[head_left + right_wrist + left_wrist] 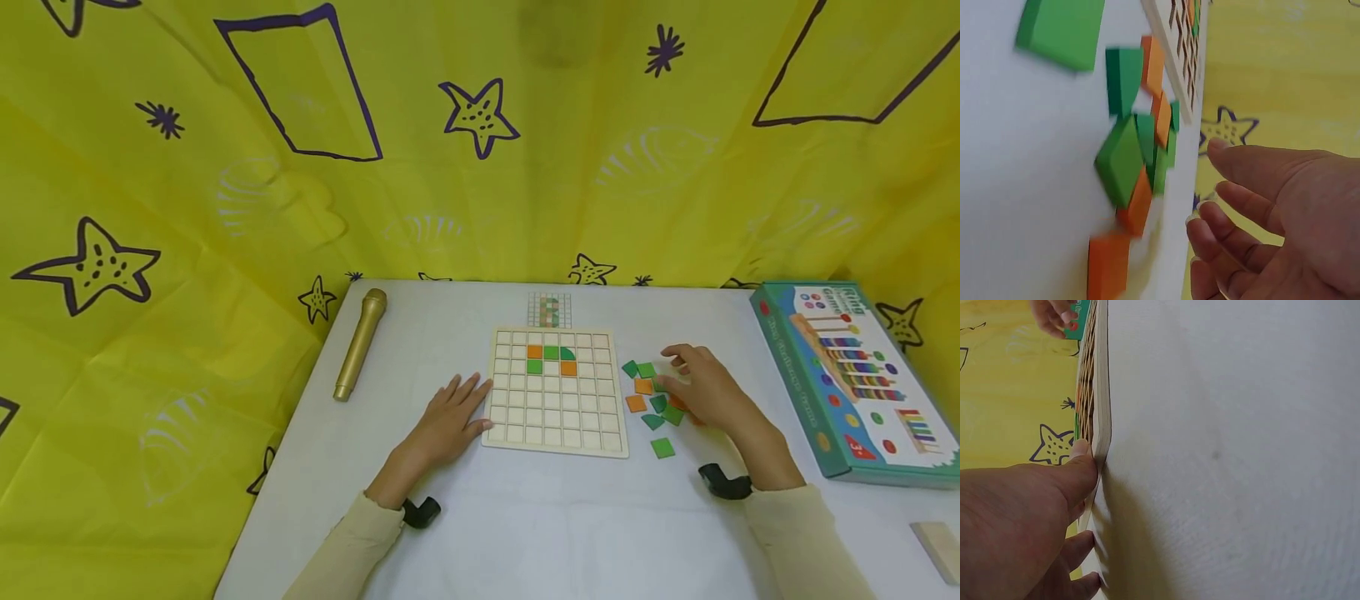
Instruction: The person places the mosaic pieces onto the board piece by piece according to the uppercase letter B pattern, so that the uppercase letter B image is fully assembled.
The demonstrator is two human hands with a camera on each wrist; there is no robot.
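A wooden grid board (557, 417) lies on the white table. Near its far side, orange squares (568, 368), light green squares (535, 367) and one dark green rounded piece (567, 354) sit in its cells. My left hand (450, 421) lies flat, its thumb and fingers touching the board's left edge. To the right of the board is a loose pile of orange, light green (662, 448) and dark green pieces (1124, 81). Over that pile hovers my right hand (705, 387), fingers loosely bent and apart; in the right wrist view nothing shows between them.
Just beyond the board lies a small printed pattern card (550, 310). A gold microphone (360, 346) rests at the table's left. At the right is a teal game box (855, 383), with a wooden block (937, 550) nearer the front. Yellow patterned cloth (480, 208) hangs behind the table.
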